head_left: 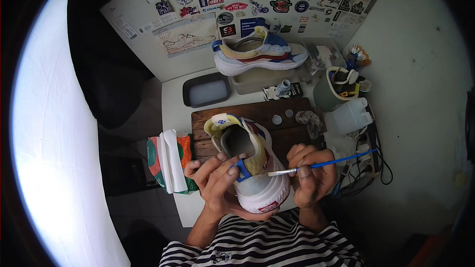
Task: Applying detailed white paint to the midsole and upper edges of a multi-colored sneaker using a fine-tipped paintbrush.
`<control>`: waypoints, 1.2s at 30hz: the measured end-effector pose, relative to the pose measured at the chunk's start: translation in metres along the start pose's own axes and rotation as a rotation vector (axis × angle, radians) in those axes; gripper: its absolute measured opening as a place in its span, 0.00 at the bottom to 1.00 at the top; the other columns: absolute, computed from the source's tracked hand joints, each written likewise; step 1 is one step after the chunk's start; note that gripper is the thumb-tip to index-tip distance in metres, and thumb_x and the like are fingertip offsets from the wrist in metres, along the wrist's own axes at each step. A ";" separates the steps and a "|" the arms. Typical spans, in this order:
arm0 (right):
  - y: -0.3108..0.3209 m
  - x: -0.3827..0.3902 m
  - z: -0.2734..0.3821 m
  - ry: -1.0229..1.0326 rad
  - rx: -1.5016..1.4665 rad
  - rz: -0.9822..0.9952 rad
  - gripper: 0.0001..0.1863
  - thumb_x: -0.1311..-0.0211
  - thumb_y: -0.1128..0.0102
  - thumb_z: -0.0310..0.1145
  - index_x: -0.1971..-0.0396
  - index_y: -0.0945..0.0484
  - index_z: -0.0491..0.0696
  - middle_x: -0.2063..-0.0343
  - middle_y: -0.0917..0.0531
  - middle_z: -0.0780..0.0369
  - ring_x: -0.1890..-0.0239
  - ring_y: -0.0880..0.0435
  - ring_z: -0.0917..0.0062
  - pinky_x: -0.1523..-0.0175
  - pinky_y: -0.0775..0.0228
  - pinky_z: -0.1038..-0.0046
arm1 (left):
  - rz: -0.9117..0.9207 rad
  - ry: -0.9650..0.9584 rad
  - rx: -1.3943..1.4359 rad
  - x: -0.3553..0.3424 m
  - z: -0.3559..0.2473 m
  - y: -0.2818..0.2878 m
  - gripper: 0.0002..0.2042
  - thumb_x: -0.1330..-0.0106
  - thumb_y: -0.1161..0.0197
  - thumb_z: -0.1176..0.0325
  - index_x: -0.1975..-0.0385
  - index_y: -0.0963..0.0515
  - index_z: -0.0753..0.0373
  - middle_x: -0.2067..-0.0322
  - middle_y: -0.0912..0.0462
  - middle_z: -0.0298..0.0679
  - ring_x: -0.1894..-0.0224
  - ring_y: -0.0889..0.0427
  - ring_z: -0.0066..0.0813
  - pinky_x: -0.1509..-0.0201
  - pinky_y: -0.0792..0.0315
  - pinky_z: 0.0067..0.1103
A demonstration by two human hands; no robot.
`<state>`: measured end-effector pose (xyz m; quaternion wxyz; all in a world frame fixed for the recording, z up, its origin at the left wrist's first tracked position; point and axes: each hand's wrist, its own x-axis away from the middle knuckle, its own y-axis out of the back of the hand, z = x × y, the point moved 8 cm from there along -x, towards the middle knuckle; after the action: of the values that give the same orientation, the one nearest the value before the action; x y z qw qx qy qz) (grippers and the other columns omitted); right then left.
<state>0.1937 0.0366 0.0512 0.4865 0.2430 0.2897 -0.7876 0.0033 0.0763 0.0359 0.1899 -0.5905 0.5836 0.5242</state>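
A white-soled sneaker (pixel 269 190) with a yellowish collar and a blue heel tab is held up over the near edge of the work table, its heel toward me. My left hand (pixel 217 180) is closed round its left side and underneath, fingertips at the blue tab. In my right hand (pixel 312 175) a thin paintbrush (pixel 324 163) with a blue handle is pinched between thumb and fingers. The pale bristle tip points left and lies at the sneaker's heel, just right of the tab; whether it touches I cannot tell.
Under the sneaker is a dark wooden board (pixel 208 143) bearing two small round lids. A tissue pack (pixel 170 160) lies left. Behind stand a dark tray (pixel 205 90), a second sneaker (pixel 260 57) on a box, and a small bottle (pixel 283 87). A tub (pixel 326 96) and cables (pixel 383 168) are right.
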 end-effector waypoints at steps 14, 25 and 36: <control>-0.005 0.004 -0.003 -0.006 -0.040 0.060 0.06 0.39 0.45 0.21 0.64 0.31 0.37 0.79 0.25 0.57 0.79 0.29 0.79 0.72 0.37 0.74 | -0.011 0.006 -0.003 0.003 0.002 0.001 0.44 0.56 0.28 0.29 0.45 0.31 0.53 0.57 0.12 0.36 0.46 0.24 0.34 0.35 0.50 0.37; -0.004 -0.002 0.004 -0.108 -0.015 -0.003 0.08 0.36 0.47 0.29 0.66 0.34 0.41 0.82 0.28 0.58 0.82 0.37 0.80 0.73 0.40 0.73 | -0.011 0.008 -0.006 0.004 0.003 0.001 0.42 0.54 0.27 0.31 0.46 0.30 0.54 0.58 0.11 0.36 0.46 0.24 0.33 0.35 0.51 0.37; 0.001 0.001 -0.010 -0.115 0.005 0.027 0.07 0.37 0.45 0.25 0.65 0.32 0.39 0.80 0.27 0.58 0.81 0.33 0.80 0.74 0.39 0.74 | -0.023 0.009 -0.004 0.003 -0.001 0.003 0.45 0.59 0.26 0.30 0.45 0.31 0.54 0.58 0.11 0.37 0.46 0.24 0.35 0.35 0.51 0.38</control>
<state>0.1950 0.0430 0.0432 0.5122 0.2024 0.2560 -0.7945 0.0004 0.0734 0.0346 0.1924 -0.5998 0.5765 0.5204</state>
